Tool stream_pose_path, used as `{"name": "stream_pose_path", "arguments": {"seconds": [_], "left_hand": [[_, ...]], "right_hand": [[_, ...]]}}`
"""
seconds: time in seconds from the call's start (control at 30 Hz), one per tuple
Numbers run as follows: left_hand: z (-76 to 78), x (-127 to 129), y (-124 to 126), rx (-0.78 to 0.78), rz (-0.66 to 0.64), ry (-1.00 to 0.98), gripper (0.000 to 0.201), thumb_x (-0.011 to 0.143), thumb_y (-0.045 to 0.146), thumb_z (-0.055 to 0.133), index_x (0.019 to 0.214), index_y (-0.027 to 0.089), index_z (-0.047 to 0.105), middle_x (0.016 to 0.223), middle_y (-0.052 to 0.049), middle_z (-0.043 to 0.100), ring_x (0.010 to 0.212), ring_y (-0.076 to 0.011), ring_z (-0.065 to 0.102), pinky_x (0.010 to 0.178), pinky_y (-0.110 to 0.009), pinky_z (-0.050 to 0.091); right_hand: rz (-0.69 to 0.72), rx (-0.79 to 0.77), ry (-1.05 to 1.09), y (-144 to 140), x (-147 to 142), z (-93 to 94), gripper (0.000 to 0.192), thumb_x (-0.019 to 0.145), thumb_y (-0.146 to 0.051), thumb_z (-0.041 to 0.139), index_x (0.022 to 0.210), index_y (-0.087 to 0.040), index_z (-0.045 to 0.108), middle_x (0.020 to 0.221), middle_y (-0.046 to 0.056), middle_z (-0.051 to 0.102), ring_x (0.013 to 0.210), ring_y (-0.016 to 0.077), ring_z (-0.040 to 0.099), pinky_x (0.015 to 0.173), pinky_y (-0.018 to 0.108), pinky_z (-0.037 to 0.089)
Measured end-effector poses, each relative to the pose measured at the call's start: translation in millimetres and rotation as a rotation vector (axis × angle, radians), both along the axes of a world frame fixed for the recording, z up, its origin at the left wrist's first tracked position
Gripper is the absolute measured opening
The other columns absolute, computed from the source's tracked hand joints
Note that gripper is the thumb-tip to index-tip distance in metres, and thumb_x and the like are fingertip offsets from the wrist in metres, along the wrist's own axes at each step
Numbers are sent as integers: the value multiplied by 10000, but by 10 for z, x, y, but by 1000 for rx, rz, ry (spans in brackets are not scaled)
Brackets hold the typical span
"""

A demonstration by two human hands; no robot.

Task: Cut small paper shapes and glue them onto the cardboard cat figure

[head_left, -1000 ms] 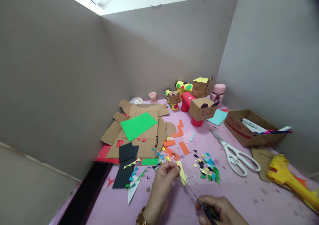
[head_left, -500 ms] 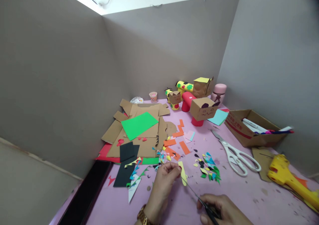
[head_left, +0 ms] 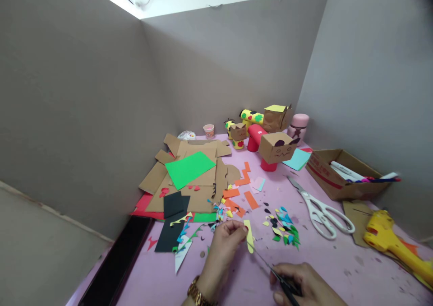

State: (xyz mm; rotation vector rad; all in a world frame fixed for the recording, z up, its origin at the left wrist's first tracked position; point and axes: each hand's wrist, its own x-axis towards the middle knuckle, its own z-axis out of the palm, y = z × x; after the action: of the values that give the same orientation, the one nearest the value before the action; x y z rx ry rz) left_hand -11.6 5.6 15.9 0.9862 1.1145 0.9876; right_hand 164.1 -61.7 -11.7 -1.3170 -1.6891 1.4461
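Between thumb and fingers, my left hand (head_left: 227, 243) pinches a narrow yellow paper strip (head_left: 249, 236) low over the table, near the front middle. Black-handled scissors (head_left: 283, 284) are gripped in my right hand (head_left: 306, 283), their blades pointing up and left so that the tips meet the strip's lower part. Whether the blades are parted is too fine to make out. To the right of the strip lies a loose pile of small leaf-shaped paper cuttings (head_left: 282, 227) in green, blue, yellow and black. Orange paper pieces (head_left: 251, 200) lie beyond my left hand.
White-handled scissors (head_left: 326, 215), a yellow glue gun (head_left: 389, 238) and a cardboard box of markers (head_left: 333, 186) lie on the right. Cardboard animals (head_left: 275, 148) stand at the back. Flattened cardboard (head_left: 192, 201) bears green paper (head_left: 190, 169); a dark phone-like slab (head_left: 117, 261) is at left.
The view has shifted very slightly. Both hands keep their grip on the strip and the scissors, with almost no movement between the frames.
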Motion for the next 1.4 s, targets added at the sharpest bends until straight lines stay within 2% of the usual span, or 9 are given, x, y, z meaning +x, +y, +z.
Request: {"name": "stream_pose_path", "arguments": {"seconds": [0.23, 0.43, 0.63, 0.8, 0.9, 1.07, 1.2, 1.3, 1.4], "left_hand": [[48, -1, -14, 4, 29, -13, 115, 646, 205, 647, 551, 154, 607, 541, 24, 508, 533, -108, 415, 540, -222, 307], [6, -4, 4, -21, 88, -46, 101, 646, 194, 653, 575, 156, 593, 511, 46, 492, 492, -89, 403, 515, -214, 298], [-6, -4, 0, -41, 168, -130, 152, 666, 223, 653, 700, 188, 510, 596, 43, 584, 576, -109, 571, 584, -214, 399], [-9, 47, -67, -102, 243, -298, 225, 642, 209, 700, 722, 193, 491, 615, 51, 607, 610, -121, 630, 614, -226, 451], [-45, 114, -133, -154, 190, -341, 240, 613, 219, 724, 690, 189, 498, 606, 31, 636, 606, -127, 631, 598, -222, 448], [-108, 195, -223, -168, 45, -325, 176, 639, 205, 701, 633, 172, 529, 591, -3, 656, 572, -109, 578, 592, -219, 411], [-160, 230, -234, -154, -53, -340, 201, 624, 240, 718, 585, 162, 537, 530, -8, 628, 549, -126, 564, 595, -243, 402], [-206, 243, -225, -146, -74, -343, 208, 612, 254, 731, 586, 153, 551, 530, -21, 636, 535, -123, 552, 579, -239, 383], [-231, 244, -217, -143, -75, -336, 208, 614, 256, 733, 589, 153, 554, 530, -22, 640, 528, -121, 546, 574, -238, 379]], "right_hand": [[41, 8, -31, -9, 26, -43, 386, 706, -545, 617, 655, -165, 577, 585, -46, 361, 561, 125, 333, 496, 226, 253], [31, 27, -75, 11, 22, -71, 409, 699, -566, 600, 703, -158, 623, 576, -46, 368, 557, 127, 339, 494, 224, 260], [-7, 45, -45, 29, 27, -117, 370, 713, -512, 601, 835, -166, 640, 600, -41, 412, 562, 133, 362, 503, 222, 303], [-74, 38, 17, 0, -35, -159, 408, 740, -518, 583, 944, -166, 622, 623, -41, 396, 573, 139, 364, 529, 232, 336], [-103, 15, 71, -13, -58, -163, 455, 749, -566, 564, 969, -171, 612, 625, -44, 389, 562, 135, 351, 526, 236, 348], [-208, 2, 147, -19, -47, -89, 457, 757, -596, 559, 977, -205, 649, 665, 4, 506, 629, 186, 478, 601, 276, 448], [-187, 36, 179, -9, -60, -21, 465, 768, -594, 549, 994, -203, 659, 653, 9, 534, 648, 202, 519, 715, 333, 476], [-189, 54, 181, -8, -75, 5, 452, 779, -573, 553, 998, -193, 662, 675, 18, 561, 730, 228, 549, 778, 361, 467], [-205, 57, 187, -13, -77, 15, 434, 775, -564, 567, 981, -196, 673, 667, 20, 579, 755, 240, 564, 776, 358, 474]]}}
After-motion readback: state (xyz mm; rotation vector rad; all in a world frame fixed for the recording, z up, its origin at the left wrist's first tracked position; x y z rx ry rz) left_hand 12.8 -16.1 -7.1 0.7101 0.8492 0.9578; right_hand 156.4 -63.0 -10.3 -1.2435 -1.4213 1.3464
